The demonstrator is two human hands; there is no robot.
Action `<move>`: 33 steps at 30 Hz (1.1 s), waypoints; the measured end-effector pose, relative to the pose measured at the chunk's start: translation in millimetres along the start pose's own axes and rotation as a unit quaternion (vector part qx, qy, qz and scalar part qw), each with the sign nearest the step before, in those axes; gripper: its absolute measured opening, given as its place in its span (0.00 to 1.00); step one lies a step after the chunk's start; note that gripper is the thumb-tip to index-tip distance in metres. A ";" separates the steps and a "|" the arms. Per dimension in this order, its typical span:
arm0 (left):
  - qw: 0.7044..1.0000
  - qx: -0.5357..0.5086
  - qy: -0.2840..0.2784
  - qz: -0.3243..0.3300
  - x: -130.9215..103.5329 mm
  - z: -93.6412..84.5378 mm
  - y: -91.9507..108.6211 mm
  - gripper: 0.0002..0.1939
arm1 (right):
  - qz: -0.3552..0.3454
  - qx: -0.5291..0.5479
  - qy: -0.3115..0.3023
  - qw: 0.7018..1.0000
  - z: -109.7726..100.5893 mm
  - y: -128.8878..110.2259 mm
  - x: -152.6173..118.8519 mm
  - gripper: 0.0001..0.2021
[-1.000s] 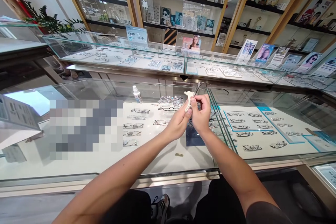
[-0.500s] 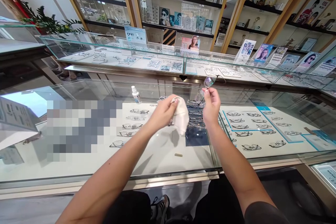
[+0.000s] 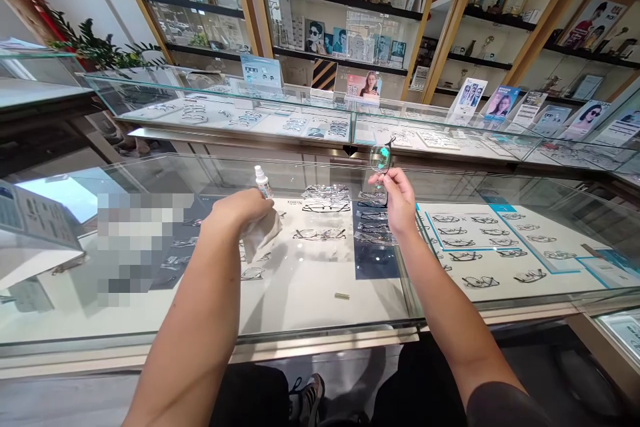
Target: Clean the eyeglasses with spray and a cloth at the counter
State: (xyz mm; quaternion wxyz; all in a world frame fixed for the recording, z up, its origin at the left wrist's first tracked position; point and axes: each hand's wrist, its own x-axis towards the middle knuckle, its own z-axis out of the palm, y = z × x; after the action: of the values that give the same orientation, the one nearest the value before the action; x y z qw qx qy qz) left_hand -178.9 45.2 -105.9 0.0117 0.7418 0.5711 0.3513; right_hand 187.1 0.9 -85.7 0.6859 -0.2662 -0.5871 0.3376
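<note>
A pair of eyeglasses (image 3: 381, 157) is pinched in my right hand (image 3: 400, 200) and held up above the glass counter, its lens catching a green reflection. My left hand (image 3: 239, 208) is closed on a pale cleaning cloth (image 3: 263, 235) that hangs below the fingers. Just beyond that hand stands a white spray bottle (image 3: 262, 180), upright on the counter; its lower part is hidden behind the hand. Between my hands, several spectacle frames (image 3: 320, 234) are seen through the glass.
The glass display counter (image 3: 300, 313) spans the front, with rows of eyeglasses (image 3: 480, 281) at right. A small gold-coloured piece (image 3: 342, 296) lies near its front edge. Behind stands a second glass case (image 3: 225, 90) bearing upright cards. A pixelated patch covers part of the left.
My left hand has moved left with the cloth, over to the spray bottle. The eyeglasses in my right hand have turned and shifted slightly left.
</note>
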 end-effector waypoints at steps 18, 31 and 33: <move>0.930 -0.029 0.188 0.314 -22.6 40.8 150.1 0.44 | 0.093 -0.005 -0.205 0.974 3.7 -2.8 -8.0 0.12; 0.936 -0.005 0.199 0.289 -19.7 42.9 145.1 0.30 | 0.105 -0.043 -0.231 0.966 -3.3 -6.4 -4.6 0.10; 0.932 -0.007 0.214 0.293 -20.4 45.1 144.7 0.31 | 0.068 -0.072 -0.210 0.973 -3.9 -6.9 -4.7 0.10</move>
State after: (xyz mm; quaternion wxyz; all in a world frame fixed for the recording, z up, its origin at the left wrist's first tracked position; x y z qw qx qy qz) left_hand -35.4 -5.2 -89.6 -0.2086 0.7834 0.3152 0.4934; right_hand 191.6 -7.0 -84.0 0.5012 -0.2775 -0.7216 0.3887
